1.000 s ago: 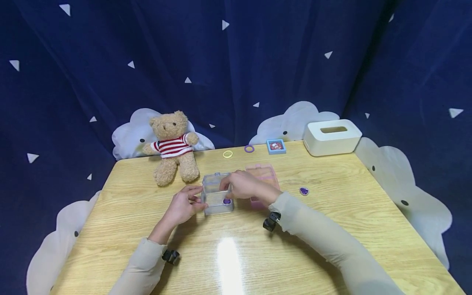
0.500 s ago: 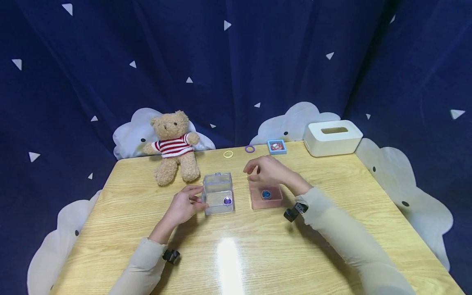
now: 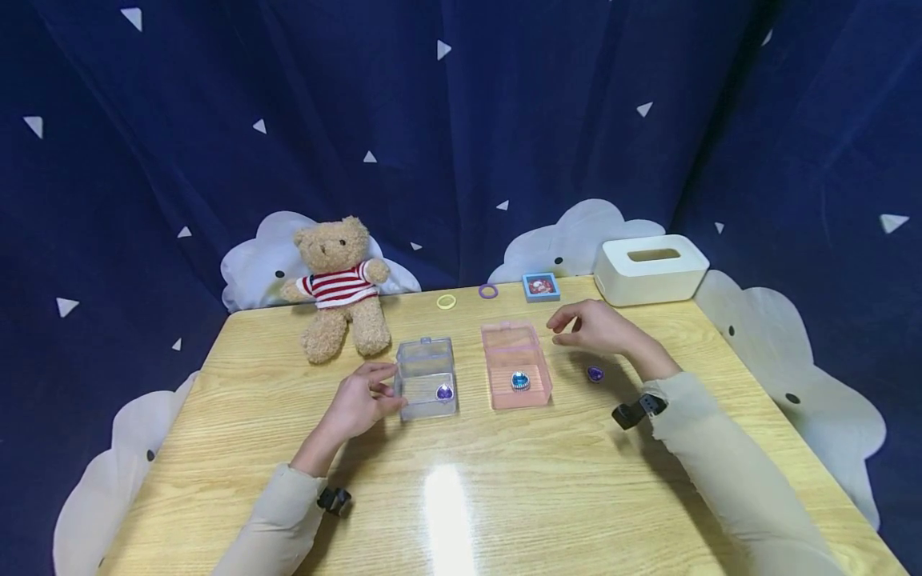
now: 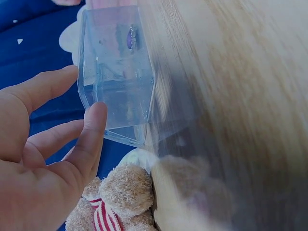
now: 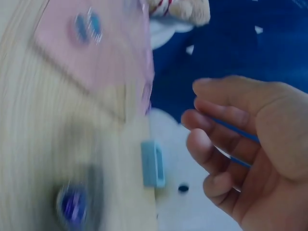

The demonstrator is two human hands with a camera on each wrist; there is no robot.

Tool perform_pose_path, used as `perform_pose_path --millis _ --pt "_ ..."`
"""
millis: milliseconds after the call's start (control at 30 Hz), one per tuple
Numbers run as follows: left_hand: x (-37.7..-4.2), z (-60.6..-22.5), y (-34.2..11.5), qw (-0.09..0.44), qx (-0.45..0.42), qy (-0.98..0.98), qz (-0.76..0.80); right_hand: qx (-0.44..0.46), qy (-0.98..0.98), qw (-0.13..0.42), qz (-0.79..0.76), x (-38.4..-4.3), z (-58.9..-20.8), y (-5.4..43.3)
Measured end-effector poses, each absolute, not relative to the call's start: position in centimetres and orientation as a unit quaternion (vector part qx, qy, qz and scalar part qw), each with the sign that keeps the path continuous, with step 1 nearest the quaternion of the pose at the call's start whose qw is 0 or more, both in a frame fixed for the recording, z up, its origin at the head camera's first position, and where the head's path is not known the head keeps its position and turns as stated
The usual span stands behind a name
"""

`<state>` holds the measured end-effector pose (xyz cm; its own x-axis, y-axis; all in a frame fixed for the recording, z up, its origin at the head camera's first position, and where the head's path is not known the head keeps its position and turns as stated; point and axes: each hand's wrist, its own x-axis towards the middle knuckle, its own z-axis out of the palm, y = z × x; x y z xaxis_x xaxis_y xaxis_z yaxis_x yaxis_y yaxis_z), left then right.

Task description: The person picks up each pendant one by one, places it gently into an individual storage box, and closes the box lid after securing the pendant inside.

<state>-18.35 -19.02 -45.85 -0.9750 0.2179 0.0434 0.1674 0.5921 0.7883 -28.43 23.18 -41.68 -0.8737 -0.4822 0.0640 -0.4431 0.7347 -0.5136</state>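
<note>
Between relaxed, unclenched hands (image 3: 362,400) (image 3: 595,328), the clear box (image 3: 427,409), against the left fingertips (image 4: 97,111).

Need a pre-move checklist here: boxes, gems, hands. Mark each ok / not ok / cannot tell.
1. Clear box lid open: ok.
2. Pink box lid open: ok.
3. Left hand touching the clear box: ok, fingers at its side.
4. Right hand free: ok, no object visible in it.
5. All gems boxed: not ok. Boxed purple gem in clear, blue gem in pink, but loose purple gem on the table.
6. Clear box held firmly: cannot tell.
</note>
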Motion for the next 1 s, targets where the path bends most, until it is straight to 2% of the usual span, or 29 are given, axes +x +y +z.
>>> perform_pose_path --millis 267,700,1000 --pt "-18.4 -45.7 -19.1 0.04 0.106 0.893 0.436 -0.257 0.936 0.067 -0.232 -27.9 -43.5 27.0" --pt "-18.3 -45.6 -19.0 0.04 0.106 0.895 0.431 -0.235 0.936 0.144 -0.218 -27.4 -45.6 29.5" --pt "-18.4 -45.7 -19.1 0.043 0.104 0.894 0.433 -0.25 0.933 0.138 -0.221 -26.9 -46.6 29.5"
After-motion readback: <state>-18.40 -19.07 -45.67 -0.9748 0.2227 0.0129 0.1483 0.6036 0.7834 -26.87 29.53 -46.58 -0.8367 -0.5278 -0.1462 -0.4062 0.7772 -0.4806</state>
